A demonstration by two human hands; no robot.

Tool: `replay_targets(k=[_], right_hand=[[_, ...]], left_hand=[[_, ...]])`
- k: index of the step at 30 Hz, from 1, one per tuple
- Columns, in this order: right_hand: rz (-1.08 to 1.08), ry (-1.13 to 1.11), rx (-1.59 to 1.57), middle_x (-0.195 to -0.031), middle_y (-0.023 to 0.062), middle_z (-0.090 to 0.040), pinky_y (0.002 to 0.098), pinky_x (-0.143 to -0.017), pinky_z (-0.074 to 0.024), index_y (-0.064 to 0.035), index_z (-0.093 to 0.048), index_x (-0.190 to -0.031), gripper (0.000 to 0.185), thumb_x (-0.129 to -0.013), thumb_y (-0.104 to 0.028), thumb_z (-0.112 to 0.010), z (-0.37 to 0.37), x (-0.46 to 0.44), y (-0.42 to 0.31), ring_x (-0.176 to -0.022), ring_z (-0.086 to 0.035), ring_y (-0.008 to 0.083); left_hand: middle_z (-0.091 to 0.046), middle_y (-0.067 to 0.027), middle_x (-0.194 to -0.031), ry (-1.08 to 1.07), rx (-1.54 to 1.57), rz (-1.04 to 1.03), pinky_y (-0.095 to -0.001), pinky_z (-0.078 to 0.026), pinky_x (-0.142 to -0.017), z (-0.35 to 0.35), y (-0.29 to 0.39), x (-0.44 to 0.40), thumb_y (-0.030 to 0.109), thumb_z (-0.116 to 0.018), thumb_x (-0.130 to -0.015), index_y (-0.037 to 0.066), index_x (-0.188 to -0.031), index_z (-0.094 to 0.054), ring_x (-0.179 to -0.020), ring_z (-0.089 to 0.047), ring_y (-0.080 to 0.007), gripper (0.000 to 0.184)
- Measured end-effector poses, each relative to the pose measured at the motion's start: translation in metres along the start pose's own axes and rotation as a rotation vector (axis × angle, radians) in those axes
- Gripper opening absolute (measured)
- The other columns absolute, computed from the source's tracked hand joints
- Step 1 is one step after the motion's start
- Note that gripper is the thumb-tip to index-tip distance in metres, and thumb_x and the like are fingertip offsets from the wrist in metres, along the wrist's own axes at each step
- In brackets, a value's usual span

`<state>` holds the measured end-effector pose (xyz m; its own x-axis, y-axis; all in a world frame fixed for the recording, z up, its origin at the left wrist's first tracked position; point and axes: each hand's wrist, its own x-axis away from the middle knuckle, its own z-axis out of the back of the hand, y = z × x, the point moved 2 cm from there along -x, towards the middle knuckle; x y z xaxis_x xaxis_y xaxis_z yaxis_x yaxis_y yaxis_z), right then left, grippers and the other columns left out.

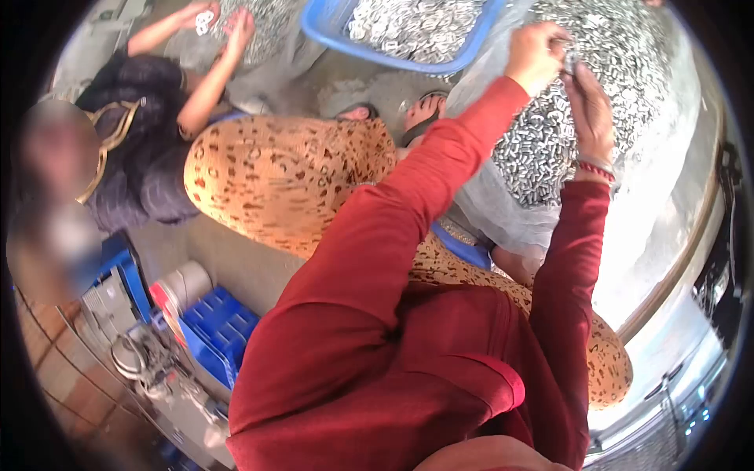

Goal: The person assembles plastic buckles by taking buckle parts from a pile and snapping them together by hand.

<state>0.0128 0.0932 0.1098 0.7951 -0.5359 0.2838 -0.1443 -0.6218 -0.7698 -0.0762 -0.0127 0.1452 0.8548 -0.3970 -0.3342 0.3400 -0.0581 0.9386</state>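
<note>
My left hand (538,59) is closed, thumb and fingers pinched at a small shiny metal piece (570,60). Just below it, my right hand (591,114) has its fingertips closed on the same piece, and a red bracelet circles that wrist. Exactly what kind of part it is cannot be made out. Both hands are above a large heap of small grey metal pieces (534,149) spread on a pale plastic sheet (495,206). Close to my left hand stands a blue basin (318,35) filled with similar, lighter pieces.
On the left sits another person (149,173) in dark clothes, whose hands hold a few pale pieces (204,22) over a second heap (267,31). Behind are a blue crate (216,326), a whitish bucket (184,284) and some machinery (141,357). A curved rim (679,271) runs along the right.
</note>
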Motion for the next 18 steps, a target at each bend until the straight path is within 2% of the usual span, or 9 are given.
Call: replay_targets(k=[1, 3, 4, 7, 8, 11, 15, 16, 18], right_hand=[[0.045, 0.065, 0.029, -0.105, 0.0143, -0.053, 0.0289, -0.084, -0.0471, 0.0103, -0.046, -0.113, 0.037, -0.081, -0.006, -0.057, -0.005, 0.017, -0.008, -0.096, -0.054, 0.0197], [0.097, 0.044, 0.152, -0.105, 0.0136, -0.053, 0.0272, -0.082, -0.0480, 0.0109, -0.042, -0.116, 0.040, -0.082, -0.006, -0.056, -0.003, 0.032, -0.012, -0.093, -0.055, 0.0201], [0.076, 0.119, 0.294, -0.099, 0.0122, -0.057, 0.0249, -0.079, -0.0475, 0.0103, -0.047, -0.112, 0.035, -0.083, -0.008, -0.055, -0.001, 0.039, -0.013, -0.089, -0.057, 0.0180], [0.059, -0.010, 0.516, -0.090, 0.0114, -0.061, 0.0220, -0.076, -0.0457, 0.0086, -0.054, -0.105, 0.029, -0.084, -0.011, -0.055, 0.002, 0.043, -0.013, -0.087, -0.057, 0.0148], [0.080, -0.024, 0.558, -0.085, 0.0104, -0.063, 0.0206, -0.071, -0.0430, 0.0062, -0.059, -0.099, 0.026, -0.085, -0.014, -0.054, 0.002, 0.043, -0.011, -0.081, -0.056, 0.0114], [-0.015, -0.059, 0.678, -0.084, 0.0098, -0.063, 0.0216, -0.069, -0.0414, 0.0061, -0.059, -0.098, 0.027, -0.084, -0.016, -0.055, -0.001, 0.052, -0.013, -0.077, -0.055, 0.0100], [-0.195, -0.079, 0.541, -0.081, 0.0061, -0.059, 0.0233, -0.066, -0.0397, 0.0039, -0.057, -0.095, 0.021, -0.085, -0.014, -0.050, 0.028, 0.047, -0.013, -0.070, -0.051, 0.0107], [-0.207, -0.130, 0.414, -0.079, 0.0064, -0.057, 0.0236, -0.064, -0.0388, 0.0020, -0.055, -0.091, 0.018, -0.086, -0.013, -0.046, 0.034, 0.042, -0.010, -0.068, -0.050, 0.0120], [-0.266, -0.154, 0.296, -0.077, 0.0070, -0.056, 0.0235, -0.063, -0.0383, 0.0010, -0.054, -0.090, 0.018, -0.087, -0.013, -0.045, 0.023, 0.044, -0.012, -0.067, -0.049, 0.0123]], left_hand=[[-0.061, -0.0129, -0.070, 0.100, -0.018, 0.000, -0.0313, -0.048, -0.058, -0.007, 0.012, 0.009, -0.002, -0.052, -0.069, 0.004, -0.076, -0.062, -0.061, -0.059, -0.0223, 0.014], [-0.059, -0.0126, -0.069, 0.094, 0.132, 0.070, -0.0329, -0.048, -0.058, -0.024, 0.009, 0.022, -0.003, -0.051, -0.068, 0.004, -0.076, -0.062, -0.060, -0.058, -0.0236, 0.016], [-0.059, -0.0132, -0.071, 0.094, 0.060, 0.042, -0.0329, -0.047, -0.059, -0.028, 0.008, 0.031, 0.000, -0.053, -0.067, 0.004, -0.078, -0.062, -0.061, -0.058, -0.0230, 0.015], [-0.059, -0.0129, -0.069, 0.020, -0.022, 0.084, -0.0325, -0.047, -0.057, -0.024, 0.010, 0.034, 0.003, -0.055, -0.066, 0.005, -0.078, -0.061, -0.060, -0.057, -0.0223, 0.014], [-0.061, -0.0130, -0.072, -0.109, -0.140, 0.123, -0.0297, -0.048, -0.060, -0.016, 0.018, 0.030, 0.008, -0.058, -0.067, 0.005, -0.082, -0.063, -0.065, -0.060, -0.0201, 0.016], [-0.065, -0.0078, -0.074, -0.617, -0.122, 0.330, -0.0266, -0.050, -0.063, 0.001, 0.021, 0.016, 0.013, -0.058, -0.071, 0.008, -0.093, -0.063, -0.068, -0.063, -0.0184, 0.023], [-0.065, -0.0082, -0.087, -0.991, -0.226, -0.010, -0.0280, -0.049, -0.072, 0.015, 0.006, 0.011, 0.024, -0.062, -0.074, 0.006, -0.097, -0.062, -0.080, -0.063, -0.0175, 0.029], [-0.064, -0.0073, -0.087, -0.964, -0.225, 0.018, -0.0306, -0.047, -0.074, 0.018, 0.006, 0.012, 0.030, -0.063, -0.074, 0.007, -0.093, -0.064, -0.080, -0.062, -0.0204, 0.030], [-0.064, -0.0069, -0.085, -0.715, -0.307, -0.168, -0.0320, -0.047, -0.073, 0.020, 0.011, 0.012, 0.030, -0.062, -0.075, 0.008, -0.091, -0.064, -0.079, -0.061, -0.0226, 0.028]])
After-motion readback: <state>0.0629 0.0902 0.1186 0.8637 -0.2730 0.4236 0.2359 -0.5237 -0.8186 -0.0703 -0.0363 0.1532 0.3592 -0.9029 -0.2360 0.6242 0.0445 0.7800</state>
